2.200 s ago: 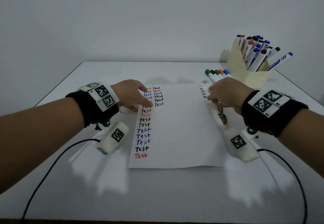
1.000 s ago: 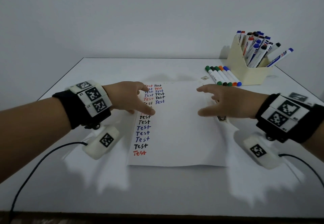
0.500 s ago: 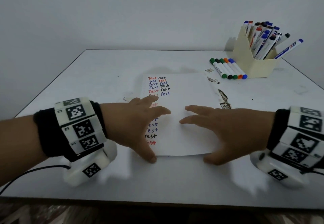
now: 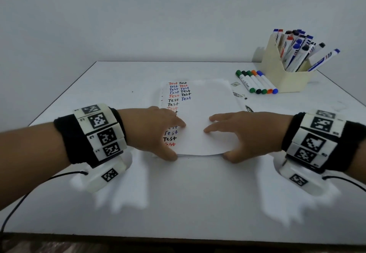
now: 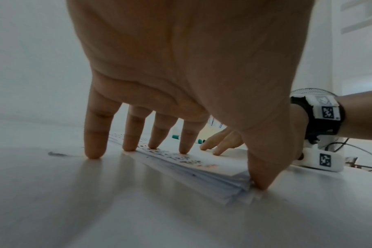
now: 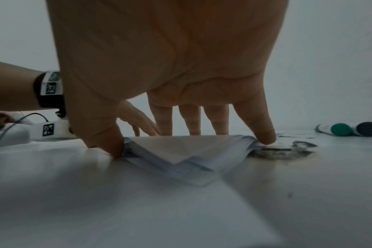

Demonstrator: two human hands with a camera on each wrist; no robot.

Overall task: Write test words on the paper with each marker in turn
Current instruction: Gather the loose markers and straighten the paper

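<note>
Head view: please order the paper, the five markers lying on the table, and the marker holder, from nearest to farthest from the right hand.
1. Paper: under the right hand.
2. Lying markers: beyond it, far right.
3. Marker holder: behind those, far right corner.

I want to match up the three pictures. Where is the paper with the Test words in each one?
Head: the paper lies mid-table, both hands on its near end.
Left wrist: it runs under the fingertips, right of middle.
Right wrist: its near corner pokes out below the palm.
Shared landmark: the green-capped marker.
</note>
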